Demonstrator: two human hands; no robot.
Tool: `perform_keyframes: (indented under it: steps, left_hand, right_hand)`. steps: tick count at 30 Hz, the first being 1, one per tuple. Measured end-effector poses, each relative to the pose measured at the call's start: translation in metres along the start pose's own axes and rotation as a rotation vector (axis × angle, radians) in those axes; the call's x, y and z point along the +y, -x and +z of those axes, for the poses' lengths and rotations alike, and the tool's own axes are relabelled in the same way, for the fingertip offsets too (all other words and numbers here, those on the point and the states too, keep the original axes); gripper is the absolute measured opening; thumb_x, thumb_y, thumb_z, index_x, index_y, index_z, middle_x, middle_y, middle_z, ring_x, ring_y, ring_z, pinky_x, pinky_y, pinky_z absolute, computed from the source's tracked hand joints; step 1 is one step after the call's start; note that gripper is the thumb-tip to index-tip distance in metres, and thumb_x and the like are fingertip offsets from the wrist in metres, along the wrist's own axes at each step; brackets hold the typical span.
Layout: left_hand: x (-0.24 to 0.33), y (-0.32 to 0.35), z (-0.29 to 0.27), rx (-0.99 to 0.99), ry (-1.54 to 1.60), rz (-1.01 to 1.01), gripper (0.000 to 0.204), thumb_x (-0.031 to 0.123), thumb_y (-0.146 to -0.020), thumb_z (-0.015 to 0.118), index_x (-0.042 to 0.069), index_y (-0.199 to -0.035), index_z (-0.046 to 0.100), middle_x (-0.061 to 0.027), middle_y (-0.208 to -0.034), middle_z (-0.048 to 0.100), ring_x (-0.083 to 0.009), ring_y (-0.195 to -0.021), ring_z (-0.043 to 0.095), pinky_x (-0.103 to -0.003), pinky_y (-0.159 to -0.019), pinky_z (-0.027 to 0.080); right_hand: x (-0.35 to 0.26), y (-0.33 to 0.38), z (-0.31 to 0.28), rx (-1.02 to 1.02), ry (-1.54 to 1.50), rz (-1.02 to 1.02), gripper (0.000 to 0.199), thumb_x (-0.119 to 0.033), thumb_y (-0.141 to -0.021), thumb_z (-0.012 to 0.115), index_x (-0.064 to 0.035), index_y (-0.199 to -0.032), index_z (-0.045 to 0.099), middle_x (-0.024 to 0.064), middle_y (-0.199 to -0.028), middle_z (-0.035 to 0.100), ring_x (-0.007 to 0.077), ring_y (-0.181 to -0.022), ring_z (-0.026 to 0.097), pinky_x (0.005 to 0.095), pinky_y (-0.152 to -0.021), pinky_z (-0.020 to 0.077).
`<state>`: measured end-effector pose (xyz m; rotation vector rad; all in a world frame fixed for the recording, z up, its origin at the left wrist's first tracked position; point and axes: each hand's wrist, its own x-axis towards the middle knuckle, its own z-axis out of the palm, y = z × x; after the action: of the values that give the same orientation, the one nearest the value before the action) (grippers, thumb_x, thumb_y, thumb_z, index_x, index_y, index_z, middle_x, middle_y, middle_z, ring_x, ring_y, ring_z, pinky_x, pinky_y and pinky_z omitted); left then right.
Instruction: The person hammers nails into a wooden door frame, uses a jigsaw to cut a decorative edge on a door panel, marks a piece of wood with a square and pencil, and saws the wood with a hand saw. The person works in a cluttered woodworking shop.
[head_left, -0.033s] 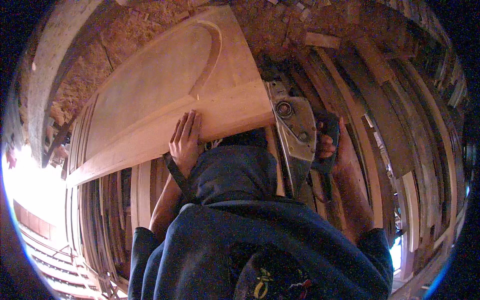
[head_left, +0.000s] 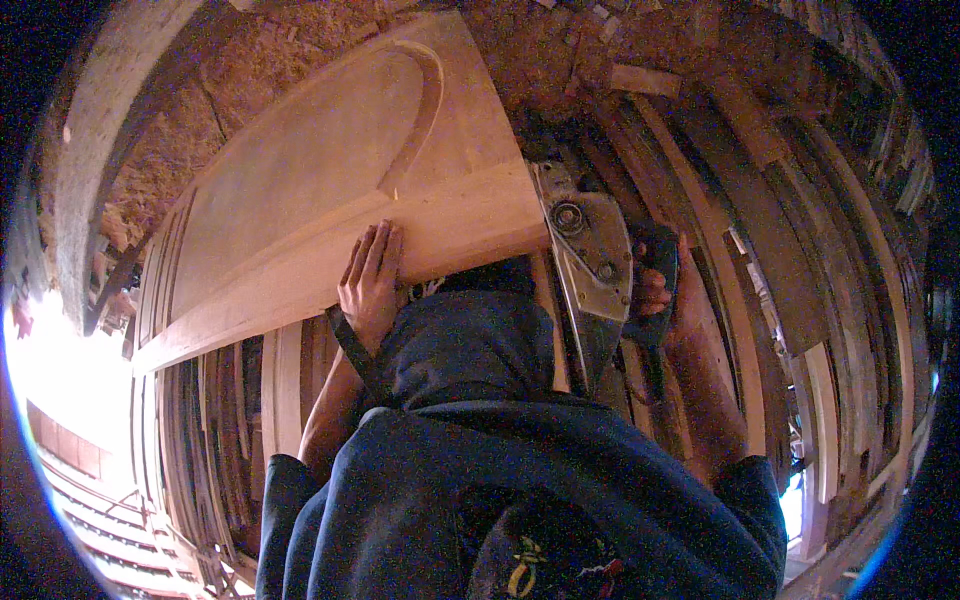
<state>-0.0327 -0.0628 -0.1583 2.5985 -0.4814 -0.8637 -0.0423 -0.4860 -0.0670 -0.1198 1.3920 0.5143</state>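
A pale wooden door panel [head_left: 290,165], with a curved groove cut in its face, stands on its side before me. My left hand [head_left: 372,285] lies on the panel's near long edge, its fingers stretched flat over the wood. At the panel's right end is a silver and black belt sander [head_left: 595,265], tilted upright, its long side against the end of the wood. My right hand [head_left: 660,285] is wrapped round the sander's black handle. The thumb of my left hand is hidden.
Long boards [head_left: 800,220] are stacked on the right, and more upright planks [head_left: 225,430] stand at the lower left. Wood shavings [head_left: 240,95] and offcuts cover the ground beyond the panel. A pale curved beam [head_left: 95,150] rises at the far left, near bright daylight.
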Motion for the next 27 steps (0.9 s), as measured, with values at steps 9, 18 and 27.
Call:
perform_keyframes:
  steps: [9, 18, 27]
  left_hand:
    - [-0.002, -0.003, 0.002, 0.041, 0.024, 0.022, 0.061, 0.007, -0.078, 0.065, 0.009, -0.139, 0.058, -0.014, -0.144, 0.056, -0.0361, -0.131, 0.055, -0.046, -0.11, 0.046]
    - [0.002, -0.004, -0.006, 0.007, 0.042, -0.017, 0.071, 0.006, -0.071, 0.07, 0.01, -0.14, 0.056, -0.0121, -0.144, 0.057, -0.0345, -0.131, 0.056, -0.045, -0.112, 0.045]
    - [0.011, -0.011, -0.012, -0.006, 0.03, 0.01, 0.069, 0.006, -0.071, 0.069, 0.006, -0.139, 0.056, -0.0147, -0.143, 0.057, -0.0354, -0.13, 0.056, -0.047, -0.111, 0.045]
  right_hand:
    - [-0.001, -0.029, 0.001, -0.052, -0.056, -0.001, 0.056, -0.061, -0.102, 0.041, -0.0086, -0.111, 0.059, -0.0027, -0.065, 0.051, 0.0049, -0.045, 0.043, 0.019, -0.04, 0.0366]
    - [-0.016, -0.066, 0.0, -0.05, 0.087, -0.047, 0.055, -0.06, -0.102, 0.045, -0.0072, -0.112, 0.056, -0.0039, -0.066, 0.049, 0.0037, -0.047, 0.043, 0.0191, -0.042, 0.0374]
    - [-0.04, -0.105, -0.003, -0.032, 0.053, -0.032, 0.057, -0.063, -0.1, 0.046, -0.0088, -0.112, 0.06, -0.0029, -0.067, 0.051, 0.0073, -0.05, 0.044, 0.024, -0.046, 0.0401]
